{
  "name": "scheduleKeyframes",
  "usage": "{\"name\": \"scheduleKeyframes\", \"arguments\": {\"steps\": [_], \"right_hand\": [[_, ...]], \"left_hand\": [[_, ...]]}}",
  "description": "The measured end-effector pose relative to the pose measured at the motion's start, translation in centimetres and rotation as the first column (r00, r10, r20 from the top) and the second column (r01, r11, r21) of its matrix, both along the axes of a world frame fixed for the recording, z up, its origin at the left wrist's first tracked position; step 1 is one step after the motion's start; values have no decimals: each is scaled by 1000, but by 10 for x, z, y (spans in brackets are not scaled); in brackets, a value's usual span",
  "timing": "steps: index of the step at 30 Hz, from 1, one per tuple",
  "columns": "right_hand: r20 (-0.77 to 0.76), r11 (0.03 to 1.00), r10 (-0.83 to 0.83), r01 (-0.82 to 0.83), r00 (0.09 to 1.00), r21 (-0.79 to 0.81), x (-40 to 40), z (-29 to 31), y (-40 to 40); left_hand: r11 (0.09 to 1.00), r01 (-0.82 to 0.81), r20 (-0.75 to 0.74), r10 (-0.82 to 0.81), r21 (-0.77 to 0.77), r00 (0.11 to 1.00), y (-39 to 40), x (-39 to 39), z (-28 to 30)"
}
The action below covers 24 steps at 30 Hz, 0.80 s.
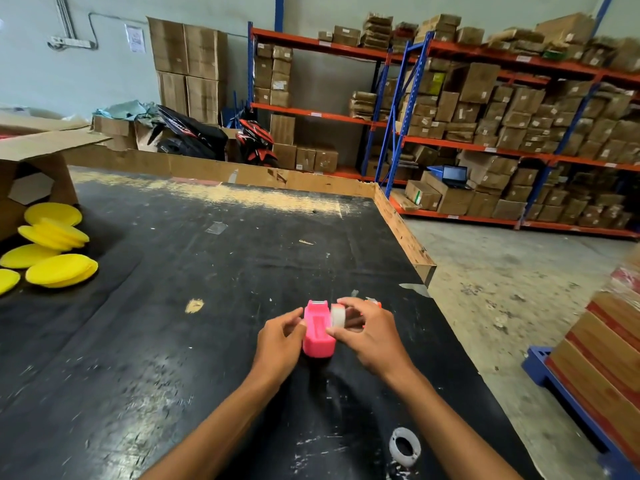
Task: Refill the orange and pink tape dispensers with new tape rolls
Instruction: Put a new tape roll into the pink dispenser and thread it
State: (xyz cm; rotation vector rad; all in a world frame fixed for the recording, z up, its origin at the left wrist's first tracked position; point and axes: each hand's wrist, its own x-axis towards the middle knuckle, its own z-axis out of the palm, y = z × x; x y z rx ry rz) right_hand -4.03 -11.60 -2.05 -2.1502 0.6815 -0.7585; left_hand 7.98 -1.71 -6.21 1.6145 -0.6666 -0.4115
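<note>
The pink tape dispenser (318,330) stands on the black table (173,306), its tape bay open on top. My left hand (280,344) touches its left side with loosely curled fingers. My right hand (367,334) pinches a clear tape roll (337,316) just to the right of the dispenser, level with its top. Behind my right hand only a sliver of the orange tape dispenser (375,303) shows. Another clear tape roll (404,445) lies flat near the table's front edge.
Several yellow round pads (52,251) lie at the left beside an open cardboard box (31,161). A cardboard wall (401,230) borders the table's far and right sides. Stacked boxes on a blue pallet (571,403) stand to the right.
</note>
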Motion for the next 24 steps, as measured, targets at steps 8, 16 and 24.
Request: {"name": "scheduleKeyframes", "arguments": {"steps": [8,16,24], "right_hand": [[-113,999,42,-42,993,7,21,-10,-15],[-136,993,20,-36,991,-116,33,-18,-20],[-321,971,38,-110,946,-211,28,-22,-28]], "left_hand": [[993,-1,47,-4,121,999,-16,13,-20],[994,-43,96,33,103,995,-17,10,-30],[991,-84,108,72,102,991,-20,9,-39]]}}
